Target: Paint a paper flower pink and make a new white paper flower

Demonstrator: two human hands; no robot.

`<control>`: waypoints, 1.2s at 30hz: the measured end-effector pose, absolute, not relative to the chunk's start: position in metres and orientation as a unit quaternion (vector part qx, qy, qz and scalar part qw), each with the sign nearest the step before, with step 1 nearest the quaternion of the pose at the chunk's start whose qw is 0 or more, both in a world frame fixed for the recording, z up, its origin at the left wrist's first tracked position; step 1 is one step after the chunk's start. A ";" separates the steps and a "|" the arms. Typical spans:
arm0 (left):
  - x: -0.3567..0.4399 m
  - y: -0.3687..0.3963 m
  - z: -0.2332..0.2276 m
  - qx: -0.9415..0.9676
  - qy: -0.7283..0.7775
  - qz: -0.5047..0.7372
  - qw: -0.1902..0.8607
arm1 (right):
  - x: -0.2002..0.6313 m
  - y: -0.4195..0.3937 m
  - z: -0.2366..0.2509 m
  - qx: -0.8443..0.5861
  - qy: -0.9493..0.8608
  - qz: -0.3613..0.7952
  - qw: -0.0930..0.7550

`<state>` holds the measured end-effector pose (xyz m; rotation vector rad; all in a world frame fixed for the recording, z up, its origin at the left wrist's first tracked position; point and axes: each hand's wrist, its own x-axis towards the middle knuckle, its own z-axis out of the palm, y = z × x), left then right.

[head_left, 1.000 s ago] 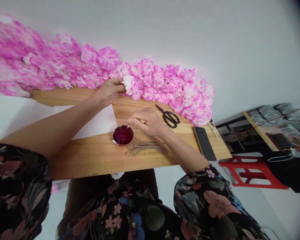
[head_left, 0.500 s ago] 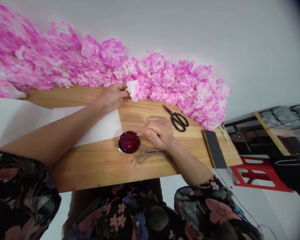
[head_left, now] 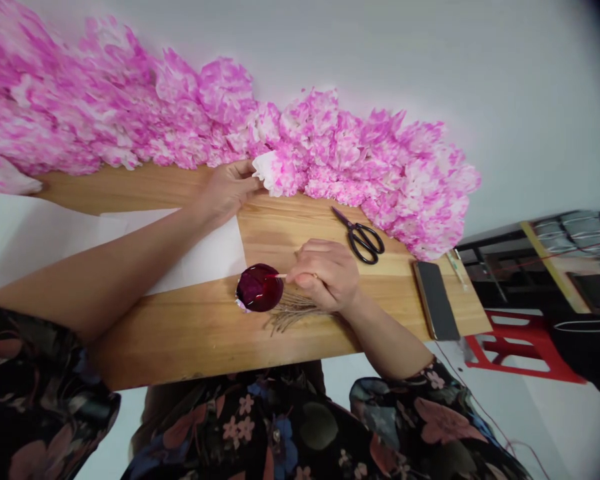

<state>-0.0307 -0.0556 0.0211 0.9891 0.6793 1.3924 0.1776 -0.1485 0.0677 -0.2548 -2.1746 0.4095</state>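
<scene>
Since the earlier frame, both hands have kept their places and only the view has shifted slightly. Nearest the body, a bundle of thin brown stems (head_left: 293,315) lies on the wooden worktop (head_left: 190,333), just beside a small dish of dark red dye (head_left: 259,287). Right hand (head_left: 325,275): fingers pressed together, pinching a thin stick (head_left: 281,275) whose long axis runs left to right, its tip at the dish rim; the dish lies directly left of these fingers, and this hand is much the nearer to it. A white sheet of paper (head_left: 200,257) lies left of the dish. Farther back, left hand (head_left: 227,190): fingers pinching a white and pink paper flower (head_left: 275,175) at the edge of a long row of pink paper flowers (head_left: 360,153). Black scissors (head_left: 361,235) and a dark phone (head_left: 436,300) lie to the right. No brand, label or writing can be read.
</scene>
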 end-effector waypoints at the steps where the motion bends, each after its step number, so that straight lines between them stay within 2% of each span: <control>1: -0.031 -0.056 0.021 0.431 0.298 0.600 0.605 | 0.178 -0.148 0.068 -0.104 -0.878 0.162 0.437; 7: -0.033 -0.054 0.019 0.425 0.321 0.595 0.602 | 0.179 -0.150 0.069 -0.098 -0.886 0.155 0.426; 10: -0.034 -0.053 0.019 0.415 0.331 0.596 0.602 | 0.182 -0.152 0.068 -0.129 -0.851 0.233 0.452; 17: -0.031 -0.052 0.019 0.418 0.332 0.601 0.594 | 0.180 -0.145 0.062 -0.310 -0.646 0.427 0.552; 22: -0.030 -0.052 0.021 0.406 0.336 0.596 0.606 | 0.177 -0.139 0.064 -0.388 -0.616 0.440 0.527; 36: -0.034 -0.049 0.013 0.428 0.318 0.596 0.600 | 0.183 -0.134 0.065 -0.364 -0.616 0.457 0.529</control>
